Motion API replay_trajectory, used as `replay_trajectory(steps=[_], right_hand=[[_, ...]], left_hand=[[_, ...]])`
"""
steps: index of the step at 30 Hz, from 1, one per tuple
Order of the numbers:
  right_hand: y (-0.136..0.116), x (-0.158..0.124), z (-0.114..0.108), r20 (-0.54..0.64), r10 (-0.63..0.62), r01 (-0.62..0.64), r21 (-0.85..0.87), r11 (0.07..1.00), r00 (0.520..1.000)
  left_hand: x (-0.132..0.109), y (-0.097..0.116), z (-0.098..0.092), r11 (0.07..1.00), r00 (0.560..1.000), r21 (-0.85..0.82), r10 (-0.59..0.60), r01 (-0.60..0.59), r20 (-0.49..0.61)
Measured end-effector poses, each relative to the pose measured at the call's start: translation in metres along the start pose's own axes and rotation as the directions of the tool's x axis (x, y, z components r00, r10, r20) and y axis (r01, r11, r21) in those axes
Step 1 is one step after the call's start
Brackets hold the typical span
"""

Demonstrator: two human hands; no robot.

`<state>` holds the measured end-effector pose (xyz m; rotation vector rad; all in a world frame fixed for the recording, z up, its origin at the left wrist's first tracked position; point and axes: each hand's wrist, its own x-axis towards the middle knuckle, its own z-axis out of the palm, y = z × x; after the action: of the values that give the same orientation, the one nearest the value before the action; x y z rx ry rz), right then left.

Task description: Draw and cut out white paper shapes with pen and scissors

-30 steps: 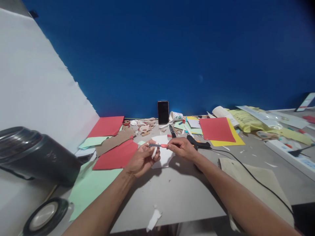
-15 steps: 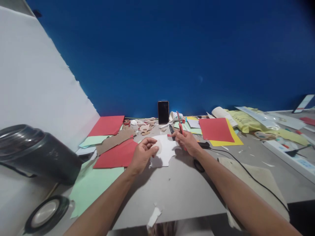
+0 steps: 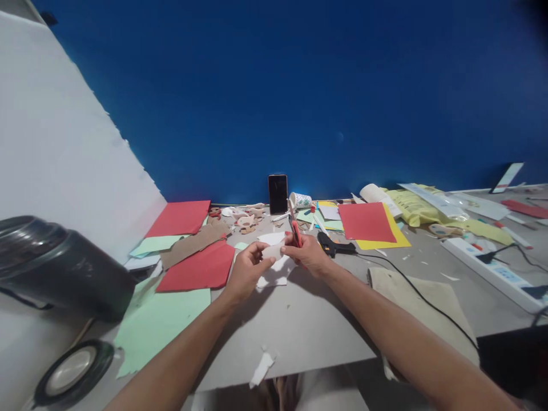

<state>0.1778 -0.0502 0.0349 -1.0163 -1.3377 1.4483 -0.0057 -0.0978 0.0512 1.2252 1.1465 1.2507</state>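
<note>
Head: right hand (image 3: 312, 255), red tool (image 3: 295, 229) in grip, now against left hand's (image 3: 247, 268) pinched paper (image 3: 272, 251)

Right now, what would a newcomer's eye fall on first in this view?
Probably the broad deep-blue wall filling the upper view, then the large dark cylindrical container at the left edge. At the centre, the bare left hand and right hand hold a small pale flat piece, and a slim red-handled tool juts up from the right hand. Bright red paper sheets lie on both sides of them.
</note>
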Motion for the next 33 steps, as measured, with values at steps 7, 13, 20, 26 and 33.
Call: replay_trajectory(steps=[7, 13, 20, 26, 33], right_hand=[[0.0, 0.0, 0.0, 0.041, -0.013, 0.012, 0.02, 1.0, 0.999], [-0.005, 0.0, -0.006, 0.09, -0.037, 0.041, -0.047, 0.998, 0.995], [0.0, 0.003, -0.011, 0.19, -0.077, 0.105, -0.142, 0.984, 0.979], [-0.006, 0.004, -0.015, 0.112, -0.225, 0.251, -0.4, 0.882, 0.968], [-0.011, -0.008, -0.013, 0.304, -0.336, 0.453, -0.586, 0.672, 0.892]], left_hand=[[0.0, 0.0, 0.0, 0.987, 0.998, -0.154, -0.058, 0.051, -0.038], [0.003, 0.006, -0.006, 0.822, 0.912, -0.424, -0.254, 0.379, 0.323], [0.003, -0.001, -0.007, 0.779, 0.868, -0.425, -0.295, 0.461, 0.4], [0.013, -0.009, -0.011, 0.745, 0.918, -0.539, -0.283, 0.393, 0.279], [0.016, -0.006, -0.016, 0.728, 0.95, -0.613, -0.201, 0.308, 0.24]])
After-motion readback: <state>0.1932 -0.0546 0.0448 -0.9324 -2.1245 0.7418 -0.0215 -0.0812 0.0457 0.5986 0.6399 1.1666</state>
